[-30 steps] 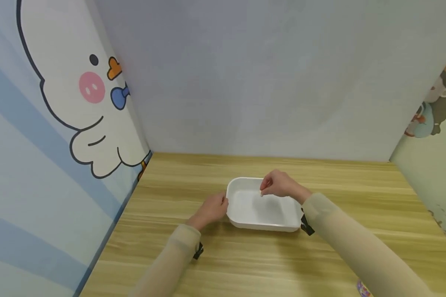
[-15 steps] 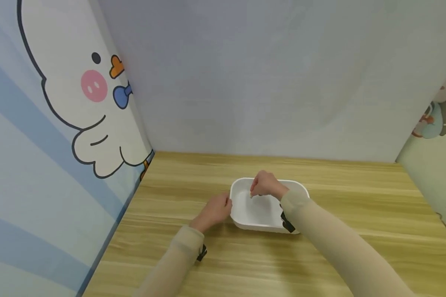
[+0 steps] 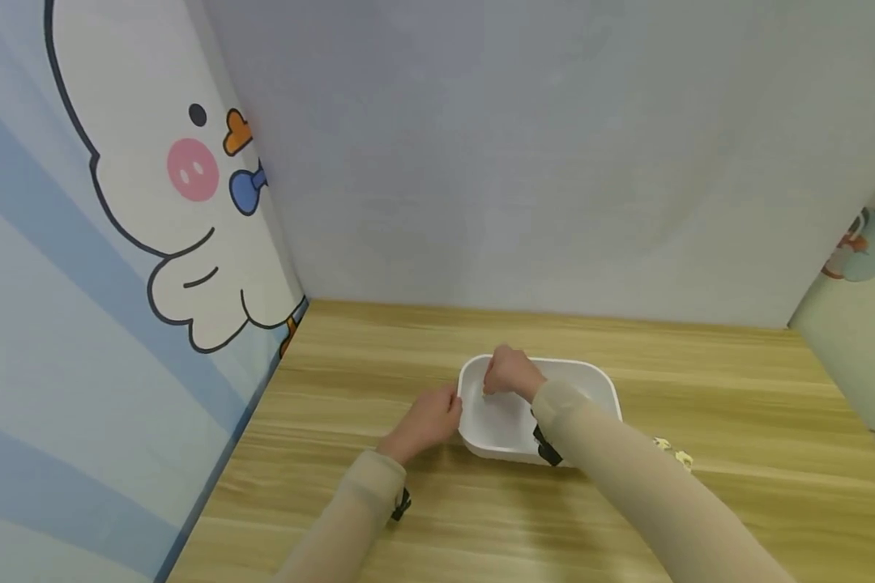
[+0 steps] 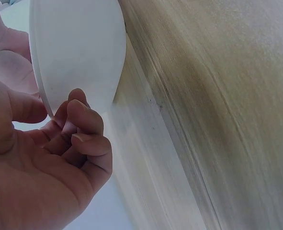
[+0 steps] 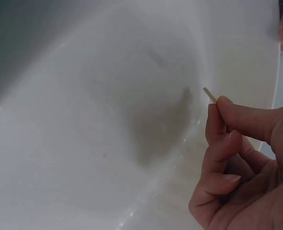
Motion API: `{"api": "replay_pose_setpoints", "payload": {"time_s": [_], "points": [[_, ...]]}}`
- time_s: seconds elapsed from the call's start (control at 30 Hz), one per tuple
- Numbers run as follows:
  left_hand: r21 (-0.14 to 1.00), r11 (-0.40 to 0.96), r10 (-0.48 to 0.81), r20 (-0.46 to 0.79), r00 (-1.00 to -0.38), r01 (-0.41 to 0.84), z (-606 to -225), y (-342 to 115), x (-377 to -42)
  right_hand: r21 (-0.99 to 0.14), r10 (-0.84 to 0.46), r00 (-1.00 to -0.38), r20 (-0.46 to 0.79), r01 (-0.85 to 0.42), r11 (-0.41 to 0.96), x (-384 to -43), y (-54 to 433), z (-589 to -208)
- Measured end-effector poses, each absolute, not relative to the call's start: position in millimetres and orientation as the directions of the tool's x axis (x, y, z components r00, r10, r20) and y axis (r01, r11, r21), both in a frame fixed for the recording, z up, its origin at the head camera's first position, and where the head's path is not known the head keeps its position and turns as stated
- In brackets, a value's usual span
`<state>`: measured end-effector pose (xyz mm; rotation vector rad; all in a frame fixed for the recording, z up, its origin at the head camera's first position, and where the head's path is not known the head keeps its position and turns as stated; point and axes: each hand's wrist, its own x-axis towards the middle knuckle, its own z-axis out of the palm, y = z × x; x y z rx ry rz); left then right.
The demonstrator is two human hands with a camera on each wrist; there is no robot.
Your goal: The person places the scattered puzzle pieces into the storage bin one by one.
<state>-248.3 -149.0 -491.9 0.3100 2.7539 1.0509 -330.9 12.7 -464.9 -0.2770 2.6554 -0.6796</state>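
Observation:
A white rectangular basin [image 3: 506, 429] with rounded corners stands on the wooden table. My left hand [image 3: 430, 417] holds its left rim; in the left wrist view the thumb is at the inside of the rim and the curled fingers are against the outer wall. Over the left part of the basin, my right hand [image 3: 512, 372] pinches a small, thin, pale yellowish piece [image 5: 209, 95] between thumb and index finger. The piece has a darker tip and sticks out past the fingertips near the basin's inner wall. Small shiny spots dot the bend between floor and wall.
Beside the right sleeve [image 3: 627, 461], a yellow and white patterned thing [image 3: 674, 455] shows partly, the rest hidden by the arm. A pale grey wall [image 3: 525, 162] rises behind the table [image 3: 379, 340]. On the left, a wall with cartoon print [image 3: 153, 162] borders it.
My right hand has moved left and lower into the basin, still pinching the small piece. The left hand keeps its hold on the rim. The patterned thing has come into view beside the right sleeve.

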Motion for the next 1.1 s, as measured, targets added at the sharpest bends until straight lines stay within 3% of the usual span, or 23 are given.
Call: {"api": "replay_pose_setpoints", "payload": {"time_s": [0.73, 1.1], "points": [[0.655, 0.743, 0.253, -0.087, -0.964, 0.135, -491.7, -140.5, -245.8, -0.489, -0.22, -0.954, -0.203, -0.096, 0.867, -316.3, 21.5, -486.4], [0.674, 0.732, 0.248, -0.136, -0.959, 0.093, -489.9, -145.3, -248.6, -0.468, -0.254, -0.948, -0.194, -0.138, 0.873, -320.9, 16.0, -470.4]]}}
